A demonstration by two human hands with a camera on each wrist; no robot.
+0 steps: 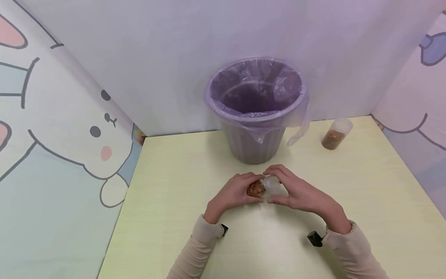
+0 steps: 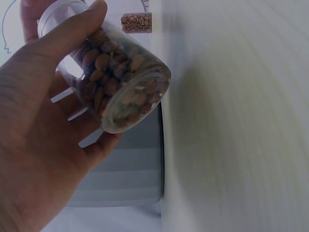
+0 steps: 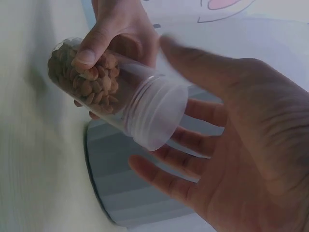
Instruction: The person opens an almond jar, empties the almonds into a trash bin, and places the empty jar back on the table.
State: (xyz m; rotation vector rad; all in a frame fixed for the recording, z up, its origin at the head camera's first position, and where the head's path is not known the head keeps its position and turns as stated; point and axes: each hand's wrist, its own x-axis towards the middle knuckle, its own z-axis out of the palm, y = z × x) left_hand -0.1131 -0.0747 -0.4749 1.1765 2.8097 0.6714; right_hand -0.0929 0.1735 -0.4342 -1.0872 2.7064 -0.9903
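Left hand (image 1: 238, 190) grips the jar (image 1: 256, 189) by its filled end, bin (image 1: 256, 145) just behind, probably so the lid (image 3: 161, 116)'s free for the right hand (image 1: 296, 192), spread around it, can't tell if touching.

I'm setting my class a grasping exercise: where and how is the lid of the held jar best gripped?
Probably grip the lid round its side wall, with the right hand coming from the person's right. The lid is round, the tilted jar has its lidded end facing that hand, and the left hand holds the jar's body.
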